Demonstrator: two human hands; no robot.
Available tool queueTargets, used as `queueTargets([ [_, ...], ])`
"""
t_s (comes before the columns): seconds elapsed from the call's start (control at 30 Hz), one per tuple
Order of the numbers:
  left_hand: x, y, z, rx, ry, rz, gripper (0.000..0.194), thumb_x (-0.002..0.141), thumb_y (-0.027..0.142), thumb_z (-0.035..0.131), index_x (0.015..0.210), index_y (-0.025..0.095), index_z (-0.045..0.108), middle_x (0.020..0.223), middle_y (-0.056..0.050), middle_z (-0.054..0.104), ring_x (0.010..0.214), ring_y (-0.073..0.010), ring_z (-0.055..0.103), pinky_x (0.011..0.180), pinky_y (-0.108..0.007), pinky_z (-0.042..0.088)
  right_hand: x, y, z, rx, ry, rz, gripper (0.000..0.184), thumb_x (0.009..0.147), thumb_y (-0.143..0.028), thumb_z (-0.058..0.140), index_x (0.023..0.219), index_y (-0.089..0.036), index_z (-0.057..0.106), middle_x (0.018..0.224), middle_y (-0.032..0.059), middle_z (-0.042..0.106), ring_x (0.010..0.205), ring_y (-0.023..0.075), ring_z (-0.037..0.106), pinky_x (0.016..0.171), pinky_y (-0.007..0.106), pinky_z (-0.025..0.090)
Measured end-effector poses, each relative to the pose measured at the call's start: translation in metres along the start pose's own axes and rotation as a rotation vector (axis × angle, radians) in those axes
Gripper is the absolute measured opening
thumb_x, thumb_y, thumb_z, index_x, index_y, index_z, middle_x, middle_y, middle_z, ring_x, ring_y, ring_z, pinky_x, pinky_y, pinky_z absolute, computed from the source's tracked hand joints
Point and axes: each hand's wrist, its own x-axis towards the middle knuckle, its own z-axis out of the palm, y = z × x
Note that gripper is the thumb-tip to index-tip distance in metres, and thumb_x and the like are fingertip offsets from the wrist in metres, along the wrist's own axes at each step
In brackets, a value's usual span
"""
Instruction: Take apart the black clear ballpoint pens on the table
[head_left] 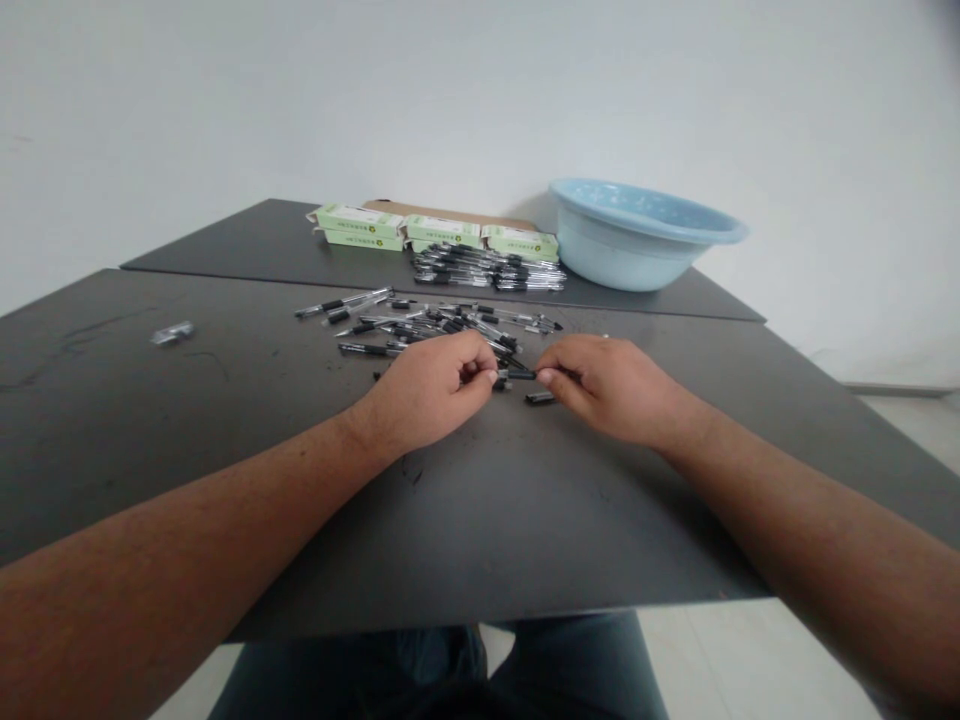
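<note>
My left hand [442,385] is closed in a pinch at the near side of a loose heap of pens [450,322]. Facing it, my right hand [607,385] pinches one end of a black-gripped pen [520,375]. The pen spans the short gap between both sets of fingertips, lying roughly level just above the table. Its two ends are hidden in my fingers. Below my right fingers lies a small black pen cap [539,398]. The heap mixes clear barrels, black grips and loose caps.
A neat stack of pens [480,268] lies behind the heap, before several green-and-white boxes [364,240]. At the back right stands a light blue basin [630,245]. Clear plastic bits [172,332] sit on the left of the dark table [480,540].
</note>
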Motion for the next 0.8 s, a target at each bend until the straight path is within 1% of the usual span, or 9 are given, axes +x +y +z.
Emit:
queueTargets([
  [0.17, -0.0003, 0.0009, -0.0003, 0.000, -0.003, -0.003, 0.005, 0.088, 0.018, 0.061, 0.086, 0.018, 0.066, 0.074, 0.004, 0.067, 0.067, -0.0113, 0.062, 0.063, -0.024, 0.042, -0.0002, 0.0016, 0.0013, 0.028, 0.053, 0.016, 0.009, 0.091, -0.026, 0.065, 0.097, -0.019, 0.065, 0.089, 0.0040, 0.071, 0.081, 0.0192, 0.065, 0.074, 0.028, 0.045],
  [0.23, -0.0003, 0.0011, -0.0001, -0.002, -0.007, -0.003, 0.005, 0.088, 0.018, 0.062, 0.086, 0.018, 0.066, 0.074, 0.004, 0.067, 0.067, -0.0113, 0.062, 0.063, -0.024, 0.043, 0.0001, 0.0016, 0.0011, 0.019, 0.026, 0.003, 0.008, 0.094, -0.026, 0.060, 0.095, -0.019, 0.066, 0.088, 0.0043, 0.071, 0.082, 0.0194, 0.065, 0.075, 0.029, 0.044],
  [0.33, -0.0002, 0.0012, 0.0005, 0.000, -0.007, -0.002, 0.005, 0.088, 0.018, 0.062, 0.086, 0.018, 0.066, 0.075, 0.003, 0.068, 0.068, -0.0116, 0.063, 0.064, -0.024, 0.043, 0.0005, 0.0008, 0.0002, 0.015, -0.010, 0.005, 0.014, 0.098, -0.026, 0.055, 0.096, -0.019, 0.067, 0.089, 0.0054, 0.072, 0.082, 0.0200, 0.065, 0.076, 0.030, 0.044],
  [0.47, -0.0005, 0.0008, 0.0012, 0.005, -0.006, 0.003, 0.005, 0.088, 0.018, 0.061, 0.086, 0.018, 0.066, 0.075, 0.003, 0.068, 0.069, -0.0122, 0.063, 0.065, -0.025, 0.043, 0.0000, 0.0006, 0.0000, 0.041, 0.024, 0.019, 0.011, 0.091, -0.026, 0.064, 0.099, -0.019, 0.066, 0.088, 0.0041, 0.071, 0.080, 0.0188, 0.065, 0.072, 0.028, 0.044],
  [0.53, -0.0007, 0.0005, 0.0013, 0.006, -0.010, 0.006, 0.005, 0.088, 0.017, 0.061, 0.085, 0.018, 0.065, 0.075, 0.003, 0.067, 0.069, -0.0123, 0.063, 0.065, -0.025, 0.043, -0.0001, 0.0007, 0.0000, 0.031, 0.007, 0.014, 0.008, 0.093, -0.025, 0.062, 0.096, -0.019, 0.066, 0.087, 0.0036, 0.071, 0.079, 0.0186, 0.065, 0.073, 0.028, 0.043],
  [0.63, -0.0009, 0.0003, 0.0010, 0.010, -0.017, 0.005, 0.006, 0.088, 0.017, 0.060, 0.085, 0.019, 0.065, 0.075, 0.003, 0.067, 0.069, -0.0125, 0.063, 0.065, -0.025, 0.043, -0.0002, 0.0005, 0.0001, 0.028, -0.030, 0.012, 0.014, 0.097, -0.026, 0.055, 0.096, -0.020, 0.067, 0.088, 0.0042, 0.072, 0.081, 0.0192, 0.065, 0.074, 0.030, 0.044],
  [0.8, -0.0012, 0.0004, 0.0005, 0.014, -0.019, 0.005, 0.006, 0.088, 0.018, 0.060, 0.086, 0.019, 0.066, 0.075, 0.003, 0.067, 0.069, -0.0127, 0.063, 0.066, -0.025, 0.044, 0.0000, 0.0002, 0.0002, 0.067, 0.012, 0.040, 0.009, 0.090, -0.025, 0.064, 0.097, -0.019, 0.065, 0.087, 0.0030, 0.071, 0.079, 0.0181, 0.065, 0.072, 0.028, 0.044],
])
